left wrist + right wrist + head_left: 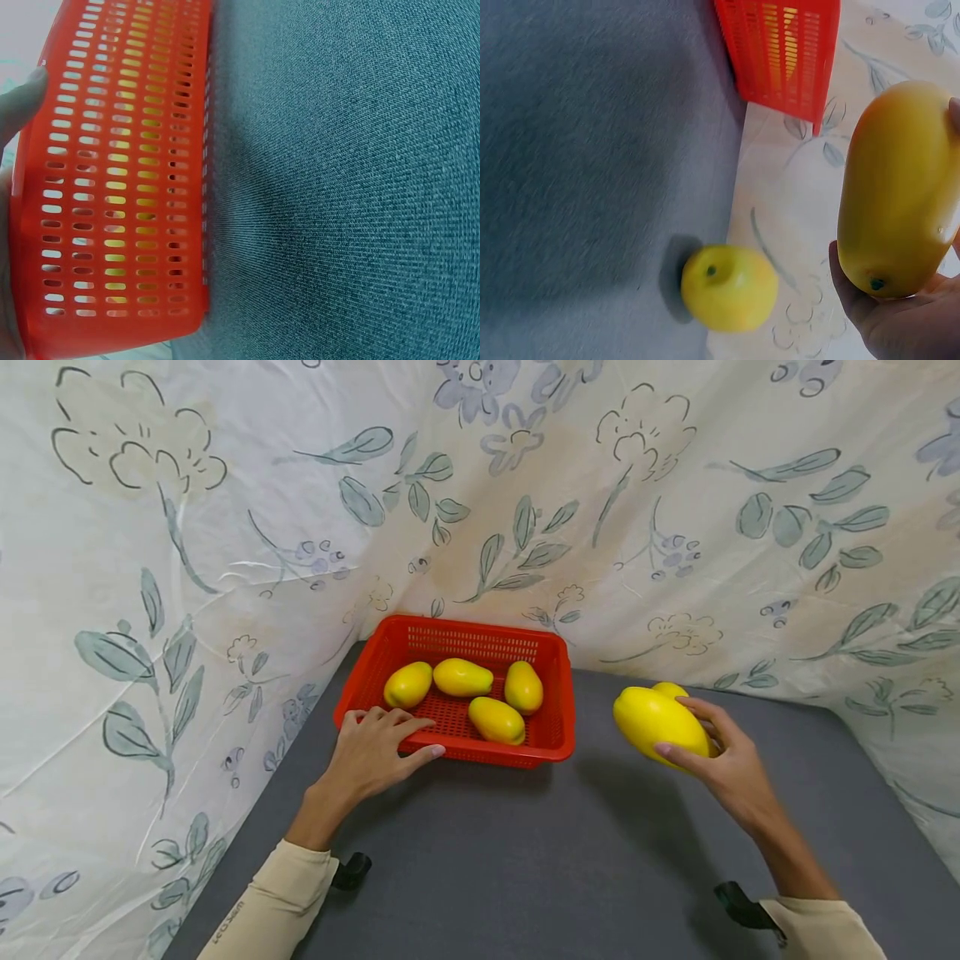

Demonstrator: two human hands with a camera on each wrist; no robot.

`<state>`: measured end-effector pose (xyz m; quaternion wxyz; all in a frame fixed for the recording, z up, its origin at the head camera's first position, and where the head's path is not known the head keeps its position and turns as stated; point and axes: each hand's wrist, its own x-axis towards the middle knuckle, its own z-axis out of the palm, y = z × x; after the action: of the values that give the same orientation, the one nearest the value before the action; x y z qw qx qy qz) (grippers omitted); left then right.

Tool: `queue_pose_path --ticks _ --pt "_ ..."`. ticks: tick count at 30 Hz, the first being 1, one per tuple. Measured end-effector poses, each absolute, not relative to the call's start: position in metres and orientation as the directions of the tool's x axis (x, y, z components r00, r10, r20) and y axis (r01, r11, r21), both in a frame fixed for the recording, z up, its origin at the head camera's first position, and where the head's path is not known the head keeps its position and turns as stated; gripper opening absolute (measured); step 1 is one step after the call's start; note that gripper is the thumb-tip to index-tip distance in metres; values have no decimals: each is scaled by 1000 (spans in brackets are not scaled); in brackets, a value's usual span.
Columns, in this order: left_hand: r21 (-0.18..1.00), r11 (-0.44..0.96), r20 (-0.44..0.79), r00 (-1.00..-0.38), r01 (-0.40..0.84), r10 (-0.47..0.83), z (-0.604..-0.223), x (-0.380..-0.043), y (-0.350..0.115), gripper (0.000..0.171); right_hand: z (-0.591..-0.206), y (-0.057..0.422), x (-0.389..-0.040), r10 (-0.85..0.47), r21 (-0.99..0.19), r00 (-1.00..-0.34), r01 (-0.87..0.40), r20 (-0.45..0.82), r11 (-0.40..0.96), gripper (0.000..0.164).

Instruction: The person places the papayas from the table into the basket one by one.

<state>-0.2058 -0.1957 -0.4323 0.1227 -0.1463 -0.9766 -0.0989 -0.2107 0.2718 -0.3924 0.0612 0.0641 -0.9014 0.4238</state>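
Note:
My right hand [731, 760] holds a smooth yellow mango [656, 722] above the table, thumb on its near side and fingers behind it. In the right wrist view this mango [896, 195] stands lengthwise in the hand, a small dark stem spot at its lower end. Beyond it, a second mango [731, 289] sits on the table, mostly hidden in the head view. My left hand [375, 752] rests on the near-left rim of a red perforated basket [551, 739], fingers laid loosely over the edge. Several yellow mangoes [497, 721] lie inside the basket.
A dark grey cloth-like surface [480, 860] covers the table. Floral-patterned sheeting [525, 485] hangs behind and along the sides, close to the basket's back. A black wrist mount [351, 871] sticks out from the left sleeve, another [742, 906] from the right.

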Motion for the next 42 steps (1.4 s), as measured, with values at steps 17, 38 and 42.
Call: queue_pose_path --ticks 17,38,42 --pt "162 936 270 -927 312 262 -431 -206 -194 61 -383 225 -219 -141 -801 -981 -189 132 568 69" --pt "161 936 272 -926 311 261 -433 -207 -195 63 -352 145 -210 -283 -844 -945 -284 165 456 66" --pt "159 938 269 -927 309 260 -433 -208 -195 63 -348 134 -209 -298 -835 -941 -291 161 467 65"
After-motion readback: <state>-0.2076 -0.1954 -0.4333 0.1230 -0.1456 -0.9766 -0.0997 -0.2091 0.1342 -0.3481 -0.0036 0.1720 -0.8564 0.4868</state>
